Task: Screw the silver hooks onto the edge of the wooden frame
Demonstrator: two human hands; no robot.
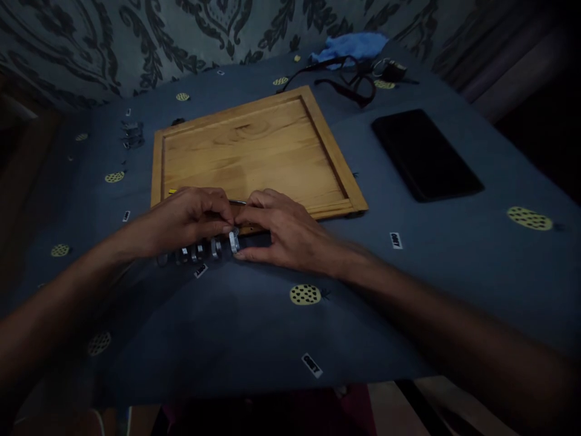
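Just left of frame centre, we pinch left hand (188,219), curl right hand (295,233) around metal piece (233,241), near wooden board (247,151), likely steadying it; firm grip, we can't tell. More metal pieces (216,247) line up leftward, probably within easy reach.

1. Tablecloth (254,327): dark blue-grey, printed with yellow pineapples and small word labels.
2. Wall (195,36): behind it, covered in dark leafy scrolls.
3. Cloth (351,47): blue, crumpled near the wall.
4. Glasses (349,94): dark-framed, just in front of the cloth.
5. Small dark object (394,71) with metal parts: beside the glasses.
6. Device (426,154): flat, black, on the right.
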